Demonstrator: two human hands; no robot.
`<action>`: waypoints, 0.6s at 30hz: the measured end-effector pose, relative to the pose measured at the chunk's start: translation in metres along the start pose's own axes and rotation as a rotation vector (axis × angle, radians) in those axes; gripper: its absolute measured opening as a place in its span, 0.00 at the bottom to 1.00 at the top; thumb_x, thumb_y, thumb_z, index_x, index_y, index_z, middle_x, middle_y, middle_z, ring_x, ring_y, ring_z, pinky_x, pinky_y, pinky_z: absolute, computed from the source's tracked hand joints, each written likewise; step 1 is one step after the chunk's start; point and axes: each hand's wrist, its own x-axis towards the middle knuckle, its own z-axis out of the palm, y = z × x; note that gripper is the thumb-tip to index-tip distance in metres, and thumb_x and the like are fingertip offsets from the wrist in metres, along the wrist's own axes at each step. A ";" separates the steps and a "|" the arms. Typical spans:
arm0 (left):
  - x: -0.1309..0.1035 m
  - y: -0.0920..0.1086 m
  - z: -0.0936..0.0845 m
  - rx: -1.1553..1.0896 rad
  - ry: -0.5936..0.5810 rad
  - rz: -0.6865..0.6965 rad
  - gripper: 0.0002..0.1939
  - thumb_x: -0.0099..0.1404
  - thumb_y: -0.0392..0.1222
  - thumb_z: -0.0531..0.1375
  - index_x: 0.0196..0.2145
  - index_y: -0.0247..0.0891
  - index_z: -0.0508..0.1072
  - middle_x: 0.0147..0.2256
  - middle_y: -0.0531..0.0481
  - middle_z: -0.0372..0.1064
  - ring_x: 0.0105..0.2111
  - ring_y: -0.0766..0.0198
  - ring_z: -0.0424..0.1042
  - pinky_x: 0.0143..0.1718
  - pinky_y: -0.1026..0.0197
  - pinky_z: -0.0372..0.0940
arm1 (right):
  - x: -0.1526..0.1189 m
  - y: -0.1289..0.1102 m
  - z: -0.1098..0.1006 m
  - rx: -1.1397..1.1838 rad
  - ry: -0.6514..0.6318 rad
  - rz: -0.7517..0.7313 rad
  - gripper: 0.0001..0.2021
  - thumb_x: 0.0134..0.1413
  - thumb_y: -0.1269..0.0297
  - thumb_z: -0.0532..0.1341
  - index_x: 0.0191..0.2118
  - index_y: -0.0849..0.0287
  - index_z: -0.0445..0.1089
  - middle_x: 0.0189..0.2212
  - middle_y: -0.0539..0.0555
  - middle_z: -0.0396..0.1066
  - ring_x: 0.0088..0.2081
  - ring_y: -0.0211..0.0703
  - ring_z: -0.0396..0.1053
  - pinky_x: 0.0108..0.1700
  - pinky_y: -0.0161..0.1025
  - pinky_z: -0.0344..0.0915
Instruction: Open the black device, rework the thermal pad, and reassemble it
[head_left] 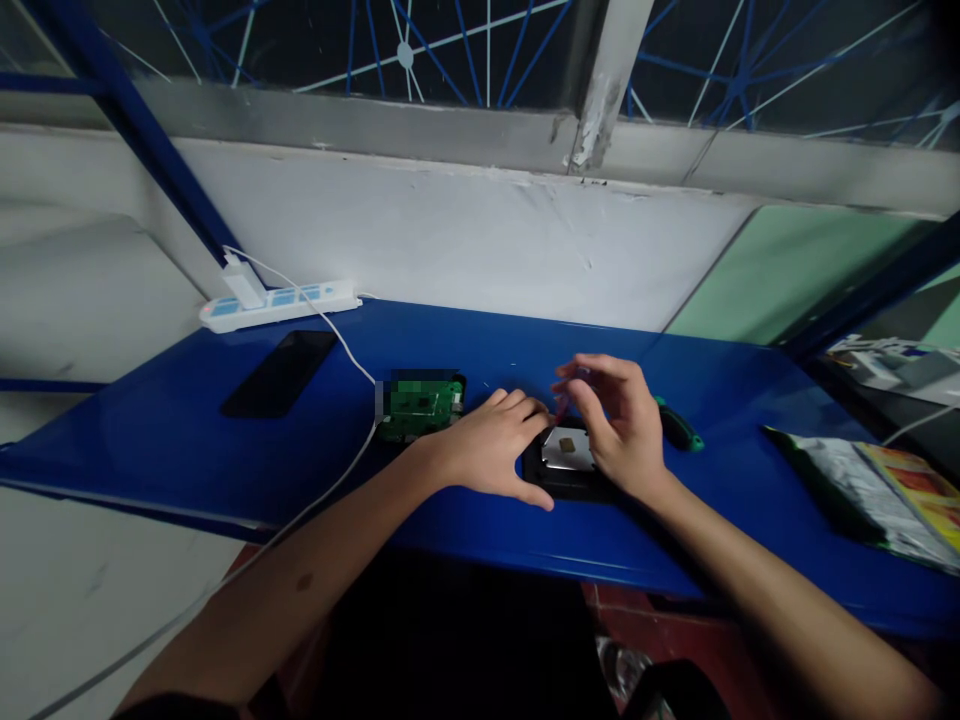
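A black case [534, 462] with a silver metal plate [561, 449] inside lies flat on the blue table. Across its left end is my left hand [495, 445], fingers along the far edge and thumb at the near edge, gripping it. My right hand [622, 425] is above the case's right part, thumb and fingers curled together around a thin, purplish, blurred thing [562, 402] that points down at the case's far side. Its kind is too unclear to name. The right hand hides part of the plate and case.
Left of my hands lies a green circuit board [420, 400], partly pixelated. A black phone [281, 375], a white power strip [289, 303] and its white cable [341, 345] are farther left. Right are a green-and-black tool handle [679, 425] and a foil packet [877, 490].
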 end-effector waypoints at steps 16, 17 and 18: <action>0.000 0.001 -0.001 -0.014 -0.006 -0.004 0.47 0.55 0.71 0.66 0.61 0.37 0.64 0.55 0.38 0.68 0.54 0.43 0.64 0.56 0.46 0.57 | 0.002 0.005 -0.004 -0.090 -0.021 -0.052 0.14 0.61 0.62 0.65 0.52 0.48 0.69 0.45 0.54 0.67 0.40 0.44 0.71 0.37 0.46 0.76; 0.000 0.001 -0.001 -0.013 -0.006 -0.002 0.46 0.55 0.70 0.67 0.61 0.37 0.64 0.55 0.38 0.68 0.54 0.44 0.64 0.56 0.47 0.56 | 0.002 0.005 -0.004 -0.092 -0.011 -0.061 0.13 0.61 0.63 0.66 0.51 0.49 0.69 0.44 0.53 0.67 0.39 0.43 0.71 0.36 0.45 0.76; 0.000 0.001 -0.001 -0.012 -0.006 0.001 0.47 0.55 0.70 0.67 0.61 0.37 0.64 0.55 0.38 0.68 0.54 0.44 0.64 0.56 0.47 0.56 | 0.003 0.005 -0.004 -0.095 0.000 -0.069 0.12 0.60 0.63 0.66 0.49 0.49 0.70 0.43 0.53 0.67 0.38 0.43 0.71 0.35 0.45 0.76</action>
